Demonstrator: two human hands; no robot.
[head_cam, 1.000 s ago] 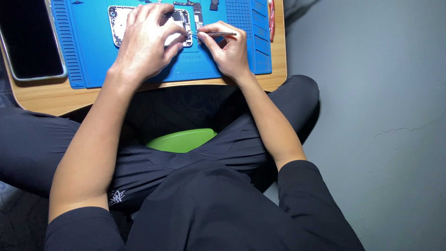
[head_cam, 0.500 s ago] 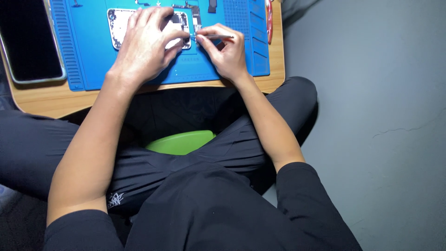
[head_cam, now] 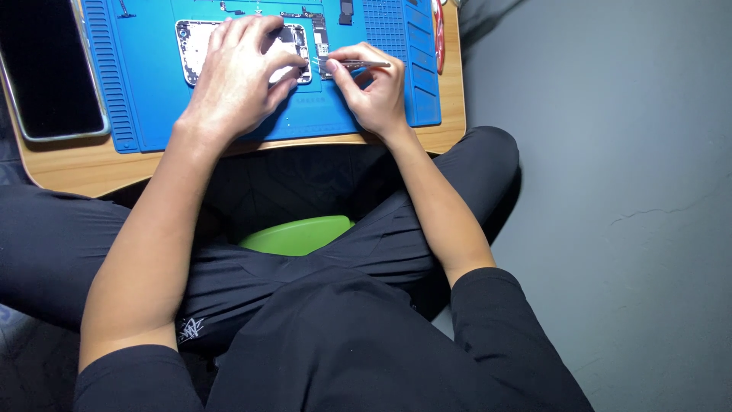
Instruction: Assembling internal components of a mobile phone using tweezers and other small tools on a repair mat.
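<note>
An opened phone body (head_cam: 197, 40) lies on a blue repair mat (head_cam: 343, 114). My left hand (head_cam: 236, 80) rests flat over it, fingers spread across its right part. My right hand (head_cam: 374, 88) pinches thin metal tweezers (head_cam: 358, 65), their tips at a small circuit board piece (head_cam: 324, 53) just right of the phone body. Most of the phone's inside is hidden under my left hand.
The mat lies on a small wooden table (head_cam: 91, 172) over my crossed legs. A detached dark phone screen (head_cam: 47, 69) lies at the left. A red-handled tool (head_cam: 438, 34) sits at the mat's right edge. A green seat (head_cam: 297, 233) shows between my legs. Grey floor lies to the right.
The view has shifted slightly, so the table sits a little lower in frame. My right hand has turned the tweezers a bit; my left hand stays on the phone body.
</note>
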